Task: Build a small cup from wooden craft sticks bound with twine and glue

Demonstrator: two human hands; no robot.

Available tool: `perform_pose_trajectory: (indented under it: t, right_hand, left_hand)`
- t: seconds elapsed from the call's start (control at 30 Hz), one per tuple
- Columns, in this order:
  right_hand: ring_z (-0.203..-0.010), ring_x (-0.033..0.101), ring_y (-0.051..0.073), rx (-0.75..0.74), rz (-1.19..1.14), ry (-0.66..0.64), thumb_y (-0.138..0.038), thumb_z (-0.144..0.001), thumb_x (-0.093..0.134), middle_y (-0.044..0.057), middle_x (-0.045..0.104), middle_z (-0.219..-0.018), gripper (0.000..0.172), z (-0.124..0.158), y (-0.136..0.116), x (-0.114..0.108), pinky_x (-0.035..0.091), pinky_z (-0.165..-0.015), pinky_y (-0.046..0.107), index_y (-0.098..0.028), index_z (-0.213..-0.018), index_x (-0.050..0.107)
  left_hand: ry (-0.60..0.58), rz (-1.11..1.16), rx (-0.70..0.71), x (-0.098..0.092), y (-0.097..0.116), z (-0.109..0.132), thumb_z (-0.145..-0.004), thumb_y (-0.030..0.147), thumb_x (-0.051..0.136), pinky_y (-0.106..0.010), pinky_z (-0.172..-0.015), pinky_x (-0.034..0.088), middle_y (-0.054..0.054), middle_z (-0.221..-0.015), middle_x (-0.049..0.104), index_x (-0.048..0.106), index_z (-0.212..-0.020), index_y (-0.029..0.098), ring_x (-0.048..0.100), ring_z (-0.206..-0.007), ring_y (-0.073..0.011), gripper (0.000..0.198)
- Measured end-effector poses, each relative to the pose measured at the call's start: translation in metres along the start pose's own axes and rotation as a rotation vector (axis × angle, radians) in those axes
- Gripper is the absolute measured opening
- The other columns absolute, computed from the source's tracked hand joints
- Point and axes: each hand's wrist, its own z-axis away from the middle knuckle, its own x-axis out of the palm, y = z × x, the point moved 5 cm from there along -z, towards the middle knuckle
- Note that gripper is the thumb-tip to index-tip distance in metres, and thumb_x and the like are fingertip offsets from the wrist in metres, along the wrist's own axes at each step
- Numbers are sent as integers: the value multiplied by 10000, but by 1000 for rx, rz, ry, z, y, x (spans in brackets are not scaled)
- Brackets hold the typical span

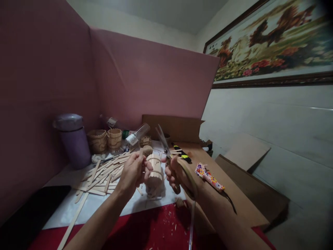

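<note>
My right hand (177, 173) grips a pair of scissors (163, 140), its fingers through the large tan handles. The blades point up and away, slightly apart. To the left, my left hand (134, 168) is closed in a pinch, with what looks like the end of a short wooden craft stick (141, 151) showing above the fingers. Between both hands stands a small cylinder of upright craft sticks (155, 168), banded with twine. My left fingers are close beside it; whether they touch it I cannot tell. A ball of twine (147, 150) sits just behind the cylinder.
Loose craft sticks (111, 172) lie piled on white paper at left. Behind stand a purple tumbler (74, 142), two stick-covered cups (114, 139) and a plastic bottle (136, 135). Rightward lie a black-and-yellow cutter (185, 156) and a flower-patterned glue gun (209, 177). Wood scraps dot the red cloth (156, 225).
</note>
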Motion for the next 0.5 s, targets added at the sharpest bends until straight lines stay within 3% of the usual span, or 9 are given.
perform_pose_trajectory:
  t: [0.13, 0.23, 0.37, 0.5]
  right_hand:
    - [-438, 386, 58, -75, 202, -86, -925, -551, 530, -60, 472, -615, 860, 0, 2, 16, 302, -368, 172, -180, -981, 542]
    - [-467, 384, 60, -143, 304, -138, -910, -601, 514, -45, 482, -670, 878, 11, -1, 23, 317, -390, 186, -158, -1053, 540]
    - [-491, 355, 61, -121, 333, -179, -911, -651, 459, -37, 465, -689, 895, 19, 3, 23, 310, -407, 189, -143, -1105, 531]
    - [-511, 338, 83, -120, 281, -183, -919, -627, 475, -13, 473, -688, 865, 23, 6, 24, 308, -427, 223, -161, -1035, 571]
  left_hand:
    - [44, -31, 56, -6, 9, 3, -713, 401, 690, -163, -440, 380, -11, -661, 625, 594, -735, 136, 518, -517, -76, 283]
    - [87, -78, 83, -8, 14, 5, -687, 409, 719, -147, -437, 331, 10, -562, 573, 630, -713, 111, 452, -476, -52, 312]
    - [88, -65, 88, -5, 17, 9, -709, 465, 703, -174, -379, 289, 17, -473, 566, 579, -723, 144, 413, -375, -68, 344]
    - [90, -26, 112, -5, 15, 12, -783, 459, 650, -182, -334, 263, 17, -499, 604, 516, -755, 182, 426, -335, -89, 308]
